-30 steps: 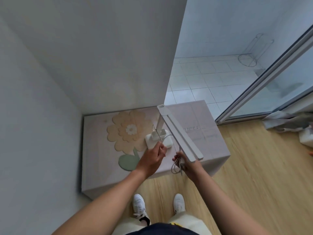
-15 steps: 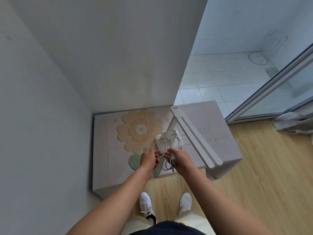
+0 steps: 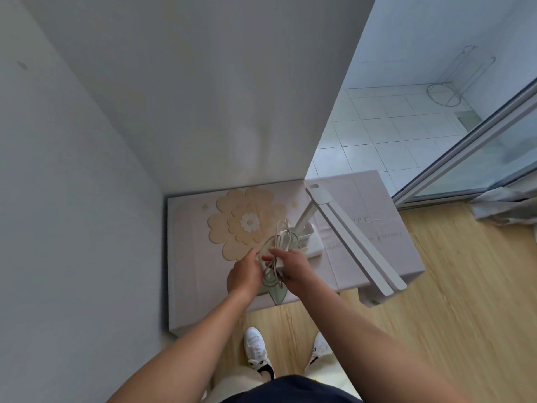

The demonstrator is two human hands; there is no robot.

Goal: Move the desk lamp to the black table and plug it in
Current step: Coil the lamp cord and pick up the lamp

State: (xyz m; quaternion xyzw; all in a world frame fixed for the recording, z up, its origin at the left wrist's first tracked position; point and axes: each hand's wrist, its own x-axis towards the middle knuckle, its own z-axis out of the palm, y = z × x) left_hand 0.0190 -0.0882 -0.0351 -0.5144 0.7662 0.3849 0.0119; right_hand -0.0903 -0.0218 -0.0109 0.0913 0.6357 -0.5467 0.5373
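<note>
On your far left a plain grey wall point(image 3: 72, 199) runs into a corner, and a low table point(image 3: 189, 257) under a pale pink cloth sits against it. A large beige flower print point(image 3: 247, 222) with a white centre and a green leaf covers the left half of the cloth.

Your left hand point(image 3: 244, 276) is over the front of that print, its fingers curled round a strand of the white cord point(image 3: 270, 271). The cord is gathered into loose loops that rise between your two hands and hang down below them. Your right hand point(image 3: 293, 269), just beside the left, grips the bundled loops, thumb on top. A small white block shows under the thumb, but you cannot tell what it is.

The desk lamp point(image 3: 354, 239) stands upright on the pink table just right of your hands. Its white base point(image 3: 312, 245) rests on the cloth, and its long flat head reaches out past the table's front right corner.

Faint cursive lettering point(image 3: 388, 237) is printed on the cloth right of the base. It is too pale to read.

Your white shoes point(image 3: 257, 349) stand on the wooden floor point(image 3: 465, 286). Further right lie white tiles point(image 3: 377, 132), a sliding glass door point(image 3: 479, 146) and a wire stand point(image 3: 449, 88).
</note>
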